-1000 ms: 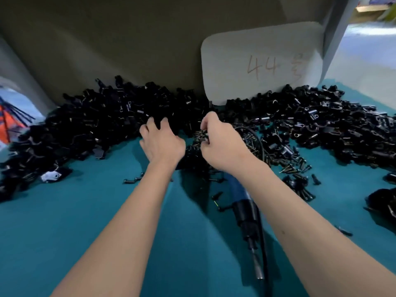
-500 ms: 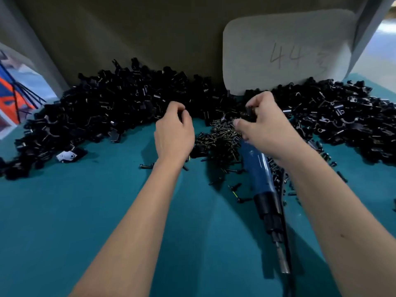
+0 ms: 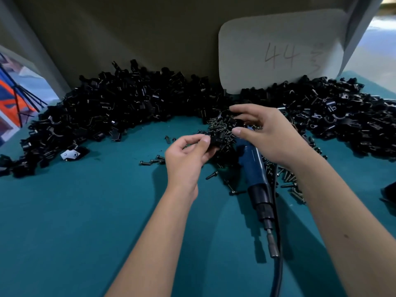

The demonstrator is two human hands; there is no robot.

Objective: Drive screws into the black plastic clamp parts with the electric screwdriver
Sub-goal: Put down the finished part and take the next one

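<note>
A long heap of black plastic clamp parts (image 3: 111, 110) lies along the back of the teal table (image 3: 75, 221). In front of it sits a small pile of dark screws (image 3: 221, 127). My left hand (image 3: 185, 159) pinches one black clamp part (image 3: 214, 143) between thumb and forefinger, just left of the screw pile. Over the screws hovers my right hand (image 3: 270, 133), fingers bent, thumb and forefinger apart. The blue electric screwdriver (image 3: 251, 163) lies on the table under my right wrist, its bit (image 3: 273, 247) pointing toward me.
More clamp parts (image 3: 347, 118) spread to the right. A white card marked 44 (image 3: 278, 52) leans on the brown back wall. Loose screws (image 3: 153, 161) and a small white plate (image 3: 69, 155) lie on the table. The screwdriver's cable (image 3: 278, 271) runs toward me.
My left hand has drawn back from the heap toward me with a clamp part pinched in it. My right hand has come down over the screw pile.
</note>
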